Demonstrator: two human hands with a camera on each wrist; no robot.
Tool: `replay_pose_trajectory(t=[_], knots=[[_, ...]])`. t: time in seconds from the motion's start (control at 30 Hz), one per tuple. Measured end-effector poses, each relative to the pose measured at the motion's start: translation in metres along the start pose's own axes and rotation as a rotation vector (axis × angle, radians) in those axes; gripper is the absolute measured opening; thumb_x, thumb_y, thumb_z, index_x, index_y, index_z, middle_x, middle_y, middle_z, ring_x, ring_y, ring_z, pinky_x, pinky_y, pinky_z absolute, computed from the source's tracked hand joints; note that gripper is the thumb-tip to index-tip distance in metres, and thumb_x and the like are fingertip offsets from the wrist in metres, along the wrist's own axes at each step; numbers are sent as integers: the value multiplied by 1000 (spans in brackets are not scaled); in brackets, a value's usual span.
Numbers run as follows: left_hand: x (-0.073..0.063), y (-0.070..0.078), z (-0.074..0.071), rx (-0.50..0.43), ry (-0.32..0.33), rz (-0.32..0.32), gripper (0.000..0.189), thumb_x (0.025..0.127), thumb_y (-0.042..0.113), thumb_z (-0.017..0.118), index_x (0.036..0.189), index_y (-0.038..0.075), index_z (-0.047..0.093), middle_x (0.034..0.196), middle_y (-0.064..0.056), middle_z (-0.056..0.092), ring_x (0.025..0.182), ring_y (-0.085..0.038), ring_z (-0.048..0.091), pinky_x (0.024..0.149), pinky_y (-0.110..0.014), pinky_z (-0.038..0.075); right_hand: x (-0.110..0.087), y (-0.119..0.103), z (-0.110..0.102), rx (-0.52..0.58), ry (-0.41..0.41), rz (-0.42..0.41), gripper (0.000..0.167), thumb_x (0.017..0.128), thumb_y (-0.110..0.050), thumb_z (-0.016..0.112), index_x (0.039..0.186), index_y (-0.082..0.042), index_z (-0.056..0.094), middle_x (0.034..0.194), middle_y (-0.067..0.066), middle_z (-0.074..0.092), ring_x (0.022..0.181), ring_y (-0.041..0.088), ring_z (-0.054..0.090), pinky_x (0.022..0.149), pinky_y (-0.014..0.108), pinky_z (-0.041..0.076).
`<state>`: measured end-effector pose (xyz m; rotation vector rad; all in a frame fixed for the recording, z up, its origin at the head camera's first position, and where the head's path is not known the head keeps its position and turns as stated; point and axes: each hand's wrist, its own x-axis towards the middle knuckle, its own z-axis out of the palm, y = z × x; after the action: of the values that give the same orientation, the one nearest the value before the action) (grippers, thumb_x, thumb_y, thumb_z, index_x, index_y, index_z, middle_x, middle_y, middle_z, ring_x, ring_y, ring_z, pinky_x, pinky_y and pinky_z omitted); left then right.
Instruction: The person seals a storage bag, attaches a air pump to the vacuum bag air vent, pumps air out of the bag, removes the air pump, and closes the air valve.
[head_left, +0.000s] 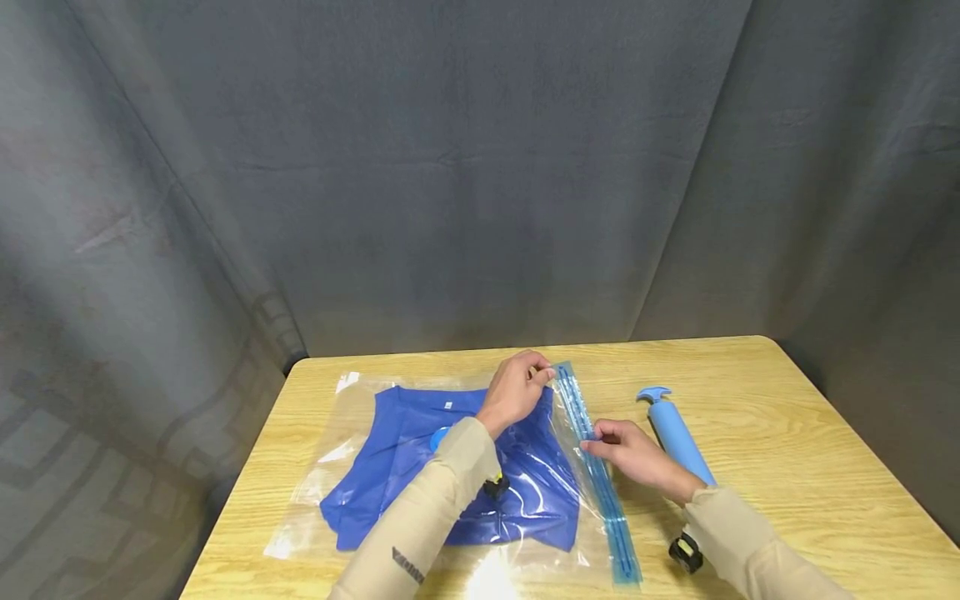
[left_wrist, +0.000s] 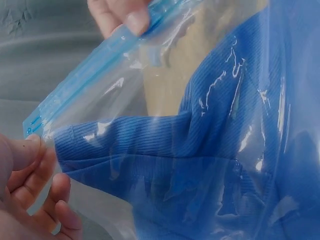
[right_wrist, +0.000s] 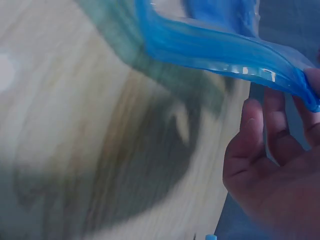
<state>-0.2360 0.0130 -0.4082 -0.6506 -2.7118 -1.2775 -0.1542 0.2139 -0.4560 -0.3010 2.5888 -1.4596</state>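
Fingers [left_wrist: 22,152] of left hand [head_left: 517,387] and right hand [head_left: 636,457] pinch one clear bag [head_left: 615,527] holding one blue garment [head_left: 408,417], near one pump [head_left: 678,437].

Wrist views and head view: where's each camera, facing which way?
Head: on the head, facing forward and down at the table; left hand, right hand and sleeves show.
Left wrist: worn there, facing clothing in a clear bag; left hand and right-hand fingers show.
Right wrist: worn there, facing blue strip and table; right hand shows.
Both wrist views share the strip.
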Motion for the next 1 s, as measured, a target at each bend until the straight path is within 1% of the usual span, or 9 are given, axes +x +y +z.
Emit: replay_pose_trajectory(t=[0.17,0.37,0.5,0.67,0.77,0.9,1.0], knots=[[1,2,-2,5,-13,-24,11,95,23,61,94,15,68,84,3,63,68,-9,51,61,-21,42,-7,6,-2,-10,-36,-40,32,90,-18,66,69,-4,46,62,-6,34,57,4,35,54,21,31],[4,5,-4,27,-8,-21,12,96,24,60,93,15,68,84,3,61,69,-10,51,61,-20,42,-12,6,-5,-42,-79,-34,33,89,-19,66,69,-4,44,60,-7,35,55,3,35,52,20,31],[6,6,-6,37,21,-30,12,95,24,61,90,15,67,84,3,60,67,-10,51,59,-21,41,-16,8,-6,-50,-98,-47,34,90,-19,65,69,-4,43,62,-7,38,56,2,37,53,20,32],[10,9,-9,42,57,-35,13,96,24,60,89,15,67,87,2,62,67,-11,51,60,-22,41,-23,13,-9,-50,-117,-22,35,91,-20,64,69,-4,42,62,-7,34,55,2,33,52,20,31],[11,9,-10,32,70,-42,12,96,24,60,91,15,67,90,2,63,67,-11,51,61,-23,41,-28,17,-10,-41,-135,-4,37,91,-20,64,69,-3,41,60,-7,31,53,2,31,49,20,29],[12,9,-10,27,84,-58,12,96,25,60,93,16,68,91,3,62,68,-11,51,62,-23,40,-37,23,-7,-35,-155,-6,38,91,-19,65,68,-2,40,58,-9,32,50,0,31,47,19,29],[10,9,-11,44,86,-68,13,96,27,59,94,18,68,91,4,62,68,-11,50,62,-24,40,-42,25,-4,-25,-168,-2,40,91,-19,64,67,-1,38,57,-10,31,50,0,31,46,19,29]])
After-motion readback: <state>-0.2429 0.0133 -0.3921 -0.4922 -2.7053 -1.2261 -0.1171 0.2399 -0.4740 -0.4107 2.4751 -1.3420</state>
